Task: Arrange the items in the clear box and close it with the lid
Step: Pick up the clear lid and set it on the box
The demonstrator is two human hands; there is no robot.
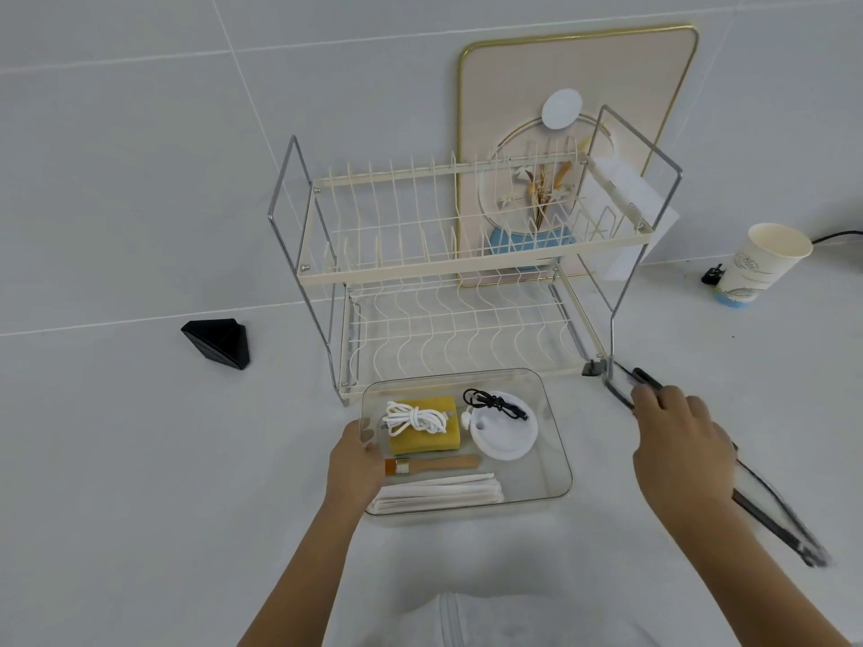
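The left hand (357, 459) grips the left wall of the clear box (558, 452), thumb over the rim, steadying it on the white counter (116, 459) in front of the dish rack (467, 254). Inside the box lie a yellow sponge (427, 443) with a coiled white cable (413, 418) on top, a white round cap (504, 436) carrying a black cable (495, 403), a small wooden brush (434, 464) and a bundle of white straws (439, 492) along the near wall. The contents appear settled; arranging looks complete.

To the right, the right hand (677, 452) grasps the lid (766, 497), a clear panel with a dark rim, held on edge and tilted beside the box, well apart from it. The lid shows motion blur.

Judgement: the closing step is in hand. The next move calls for turning the lid flat, aligning its corners over the box rim and pressing it down while the left hand holds the box.
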